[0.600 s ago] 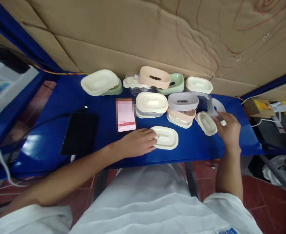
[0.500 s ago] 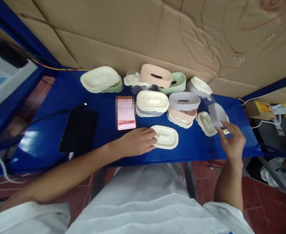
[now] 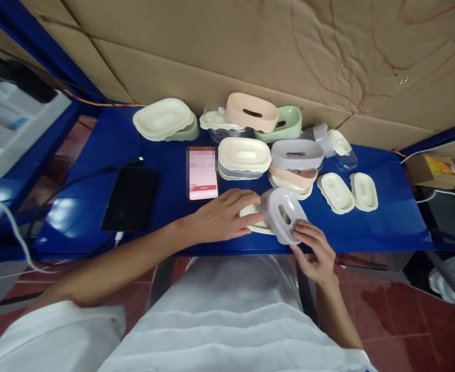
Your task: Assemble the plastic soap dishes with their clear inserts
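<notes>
We hold a lilac slotted dish [image 3: 294, 211]
By the cream tray [image 3: 264, 228], right fingers [image 3: 309, 231] pinch it; left fingers [image 3: 243, 200] are apart.

Smooth lilac plastic dish [image 3: 277, 205], smooth cream plastic tray [image 3: 265, 228], glossy tabletop [image 3: 398, 222], matt creased cardboard [image 3: 181, 51], cloth garment [image 3: 227, 330]

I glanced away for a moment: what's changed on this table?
The right hand has carried a grey dish leftward, to the cream tray under the left hand. At the back right, another cream tray has tipped rightward. The left hand, phone and tablet stayed put.
</notes>
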Demonstrator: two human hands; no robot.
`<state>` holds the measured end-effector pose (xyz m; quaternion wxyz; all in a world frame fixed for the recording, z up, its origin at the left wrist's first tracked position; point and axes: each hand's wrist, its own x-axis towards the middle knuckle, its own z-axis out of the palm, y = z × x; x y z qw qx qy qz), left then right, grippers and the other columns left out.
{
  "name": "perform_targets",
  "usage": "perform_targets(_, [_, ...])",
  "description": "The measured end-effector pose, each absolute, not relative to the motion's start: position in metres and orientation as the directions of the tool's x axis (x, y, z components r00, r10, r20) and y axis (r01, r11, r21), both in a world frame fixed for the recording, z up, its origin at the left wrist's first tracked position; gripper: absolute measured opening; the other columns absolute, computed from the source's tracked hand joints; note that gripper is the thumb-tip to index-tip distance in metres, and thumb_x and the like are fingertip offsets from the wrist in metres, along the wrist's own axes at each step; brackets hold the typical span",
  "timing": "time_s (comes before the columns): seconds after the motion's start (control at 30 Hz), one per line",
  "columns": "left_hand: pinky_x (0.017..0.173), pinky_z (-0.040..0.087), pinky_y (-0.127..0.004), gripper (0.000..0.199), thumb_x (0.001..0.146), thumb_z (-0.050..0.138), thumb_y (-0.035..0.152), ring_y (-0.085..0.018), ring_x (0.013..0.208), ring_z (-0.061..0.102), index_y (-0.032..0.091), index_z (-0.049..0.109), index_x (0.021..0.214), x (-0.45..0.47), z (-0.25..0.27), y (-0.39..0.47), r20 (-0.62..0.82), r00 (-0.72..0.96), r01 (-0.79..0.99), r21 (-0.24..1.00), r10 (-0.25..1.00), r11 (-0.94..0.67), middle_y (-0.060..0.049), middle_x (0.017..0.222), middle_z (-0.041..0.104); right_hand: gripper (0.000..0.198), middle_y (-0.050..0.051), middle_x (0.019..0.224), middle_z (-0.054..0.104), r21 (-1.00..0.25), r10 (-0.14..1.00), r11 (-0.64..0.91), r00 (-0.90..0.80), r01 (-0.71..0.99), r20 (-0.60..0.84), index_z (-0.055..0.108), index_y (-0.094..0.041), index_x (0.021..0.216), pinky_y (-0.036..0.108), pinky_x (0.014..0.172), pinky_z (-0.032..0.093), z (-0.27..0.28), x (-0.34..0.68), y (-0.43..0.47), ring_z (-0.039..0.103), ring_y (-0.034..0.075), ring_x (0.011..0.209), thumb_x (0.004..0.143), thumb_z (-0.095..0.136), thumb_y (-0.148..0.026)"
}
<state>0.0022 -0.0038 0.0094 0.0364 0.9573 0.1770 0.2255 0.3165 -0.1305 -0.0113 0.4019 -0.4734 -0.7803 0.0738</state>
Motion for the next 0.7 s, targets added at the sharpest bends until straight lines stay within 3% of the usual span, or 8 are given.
perform_targets(0.13, [0.117,0.05,-0.051,0.046,0.096,0.08,0.034,-0.035,0.141,0.056,0.022,0.063,0.137,0.002,0.008,0.0,0.424,0.834,0.315,0.158,0.352,-0.936,-0.018,0.145,0.062,0.052,0.009,0.125,0.076,-0.493,0.79,0.603,-0.384,0.627,0.478,0.068,-0.034,0.143,0.063,0.114,0.059,-0.009,0.311,-0.11,0.073,0.035,0.127,0.093,0.081,-0.024])
perform_targets(0.23, [0.12,0.046,-0.05,0.031,0.098,0.078,0.034,-0.031,0.135,0.06,0.021,0.068,0.124,0.003,0.01,0.002,0.376,0.869,0.29,0.141,0.322,-0.947,-0.014,0.132,0.069,0.052,0.011,0.132,0.074,-0.415,0.774,0.629,-0.479,0.658,0.414,0.067,-0.029,0.143,0.065,0.127,0.046,-0.003,0.309,-0.093,0.066,0.035,0.139,0.095,0.083,-0.037])
perform_targets(0.33, [0.118,0.043,-0.046,0.016,0.101,0.073,0.032,-0.026,0.123,0.064,0.022,0.068,0.112,0.003,0.012,0.003,0.354,0.887,0.281,0.094,0.296,-0.955,-0.008,0.118,0.072,0.044,0.009,0.14,0.074,-0.331,0.74,0.667,-0.545,0.667,0.393,0.066,-0.027,0.146,0.061,0.133,0.037,0.001,0.304,-0.083,0.061,0.029,0.146,0.103,0.072,-0.023])
perform_targets(0.47, [0.108,0.047,-0.043,0.013,0.101,0.072,0.03,-0.026,0.112,0.065,0.02,0.067,0.108,0.002,0.011,0.004,0.325,0.907,0.271,0.037,0.268,-0.962,-0.008,0.112,0.071,0.045,0.008,0.14,0.075,-0.307,0.724,0.685,-0.569,0.661,0.389,0.064,-0.026,0.148,0.056,0.133,0.038,-0.001,0.293,-0.082,0.064,0.024,0.143,0.105,0.064,-0.012])
perform_targets(0.7, [0.1,0.05,-0.04,0.021,0.1,0.075,0.037,-0.028,0.11,0.064,0.019,0.068,0.106,0.003,0.007,0.004,0.319,0.91,0.263,0.053,0.266,-0.963,-0.01,0.112,0.07,0.042,0.008,0.139,0.076,-0.199,0.712,0.69,-0.603,0.696,0.359,0.065,-0.025,0.146,0.053,0.129,0.04,0.009,0.296,-0.077,0.068,0.025,0.137,0.105,0.068,-0.02])
